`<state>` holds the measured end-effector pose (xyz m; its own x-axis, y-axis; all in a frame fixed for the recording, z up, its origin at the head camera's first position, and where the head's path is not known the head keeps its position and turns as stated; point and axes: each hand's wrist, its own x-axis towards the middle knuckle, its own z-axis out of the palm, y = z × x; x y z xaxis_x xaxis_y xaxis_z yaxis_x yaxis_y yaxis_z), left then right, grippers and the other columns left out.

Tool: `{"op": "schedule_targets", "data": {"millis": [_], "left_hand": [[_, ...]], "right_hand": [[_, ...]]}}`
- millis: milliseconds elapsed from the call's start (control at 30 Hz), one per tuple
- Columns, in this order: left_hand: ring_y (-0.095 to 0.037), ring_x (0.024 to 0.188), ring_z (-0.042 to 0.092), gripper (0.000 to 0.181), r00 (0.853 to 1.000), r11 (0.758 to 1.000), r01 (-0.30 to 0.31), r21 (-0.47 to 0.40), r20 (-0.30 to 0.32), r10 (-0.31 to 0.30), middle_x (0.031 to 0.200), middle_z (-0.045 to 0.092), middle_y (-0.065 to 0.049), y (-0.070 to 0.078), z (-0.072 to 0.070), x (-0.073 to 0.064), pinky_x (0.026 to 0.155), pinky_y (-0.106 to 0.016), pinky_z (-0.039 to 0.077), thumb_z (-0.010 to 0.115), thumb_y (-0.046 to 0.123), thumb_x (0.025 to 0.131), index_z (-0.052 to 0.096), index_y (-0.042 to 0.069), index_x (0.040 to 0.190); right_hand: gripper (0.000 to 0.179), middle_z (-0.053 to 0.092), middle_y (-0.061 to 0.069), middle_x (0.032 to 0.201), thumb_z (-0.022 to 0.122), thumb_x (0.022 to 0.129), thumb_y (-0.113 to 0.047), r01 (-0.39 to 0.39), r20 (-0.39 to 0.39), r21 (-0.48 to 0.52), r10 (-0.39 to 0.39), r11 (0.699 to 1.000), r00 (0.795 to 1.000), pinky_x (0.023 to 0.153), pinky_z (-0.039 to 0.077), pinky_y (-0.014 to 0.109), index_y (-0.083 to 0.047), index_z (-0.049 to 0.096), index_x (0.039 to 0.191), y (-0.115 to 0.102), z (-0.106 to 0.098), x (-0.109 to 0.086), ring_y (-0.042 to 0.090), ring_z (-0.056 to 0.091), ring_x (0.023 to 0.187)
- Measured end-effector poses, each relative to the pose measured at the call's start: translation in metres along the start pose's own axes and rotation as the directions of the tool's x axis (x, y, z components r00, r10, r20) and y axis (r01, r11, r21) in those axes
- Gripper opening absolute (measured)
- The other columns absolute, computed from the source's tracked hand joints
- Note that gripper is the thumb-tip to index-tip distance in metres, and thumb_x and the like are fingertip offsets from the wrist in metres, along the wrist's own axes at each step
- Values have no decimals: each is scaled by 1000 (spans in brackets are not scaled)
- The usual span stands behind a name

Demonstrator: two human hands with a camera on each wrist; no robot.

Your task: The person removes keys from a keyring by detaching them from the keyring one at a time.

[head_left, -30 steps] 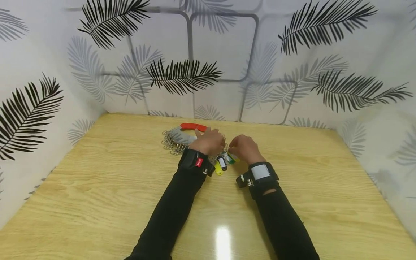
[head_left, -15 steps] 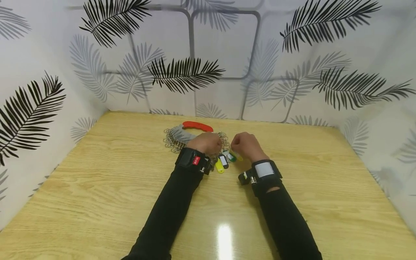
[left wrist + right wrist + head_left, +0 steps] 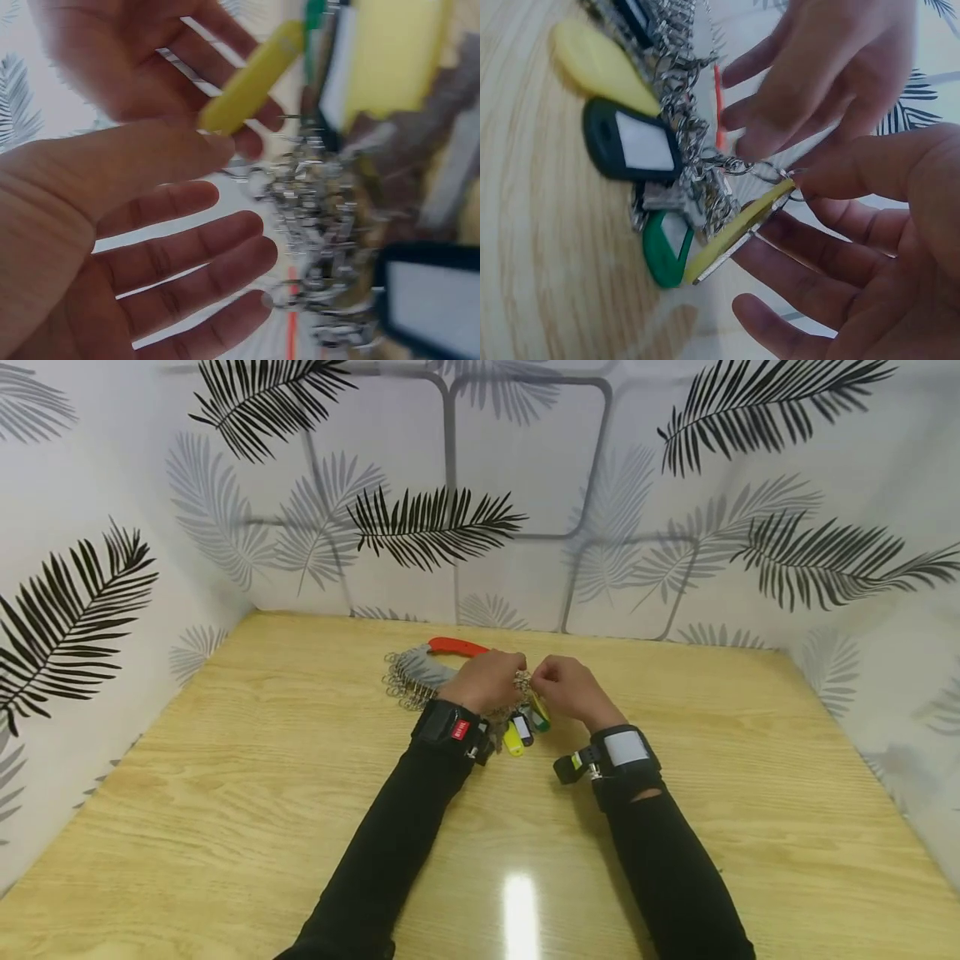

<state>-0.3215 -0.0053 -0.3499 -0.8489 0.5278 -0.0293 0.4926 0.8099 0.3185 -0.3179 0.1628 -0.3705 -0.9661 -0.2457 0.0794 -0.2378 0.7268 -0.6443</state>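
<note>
My right hand (image 3: 572, 689) pinches the small metal ring of a yellow key tag (image 3: 739, 232), thumb against forefinger, with its other fingers loosely bent. Close beside it on the left, my left hand (image 3: 486, 681) pinches a metal ring (image 3: 238, 174) linked to the bunch of clasps, its other fingers spread. Below the hands hang or lie a green key tag (image 3: 662, 251), a dark key tag with a white label (image 3: 634, 142) and another yellow key tag (image 3: 513, 739). Several metal clasps and rings (image 3: 311, 202) crowd together, blurred in the left wrist view.
A curved grey band (image 3: 422, 668) edged with several metal clasps lies left of my left hand. Behind it is a red curved strip (image 3: 456, 646), partly covered by that hand. The wooden table (image 3: 247, 760) meets a leaf-patterned backdrop (image 3: 517, 585) at the back.
The left hand, lowered as a fist half a second ago, has come up and right beside the right hand. Metal rings now show between the hands.
</note>
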Motion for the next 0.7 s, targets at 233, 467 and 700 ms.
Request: {"op": "schedule_targets", "data": {"millis": [233, 467, 700], "left_hand": [[-16, 85, 62, 18, 1000, 1000, -18, -2, -21, 18, 103, 69, -2, -4, 1, 6, 75, -31, 51, 65, 23, 94, 72, 13, 107], [-19, 96, 63, 21, 999, 998, -38, -45, -27, 37, 111, 68, -4, -8, -1, 1, 82, -31, 51, 67, 22, 93, 71, 12, 111], [-19, 99, 61, 20, 998, 995, -60, -76, -20, 59, 109, 66, -4, -9, 0, -2, 84, -30, 49, 69, 14, 91, 70, 12, 111]], "right_hand": [[13, 65, 9, 97, 54, 97, -16, 6, 40, 93, -10, 996, 999, 72, 45, 33, -6, 63, 95, -11, -5, -3, 23, 58, 89], [15, 66, 11, 93, 52, 99, -16, -18, 60, 139, 9, 990, 998, 62, 42, 29, -4, 62, 97, -7, -3, -2, 22, 59, 81], [14, 65, 11, 94, 54, 98, -16, -13, 82, 202, -4, 979, 997, 64, 44, 31, -4, 62, 97, -2, -1, -4, 23, 57, 81]]}}
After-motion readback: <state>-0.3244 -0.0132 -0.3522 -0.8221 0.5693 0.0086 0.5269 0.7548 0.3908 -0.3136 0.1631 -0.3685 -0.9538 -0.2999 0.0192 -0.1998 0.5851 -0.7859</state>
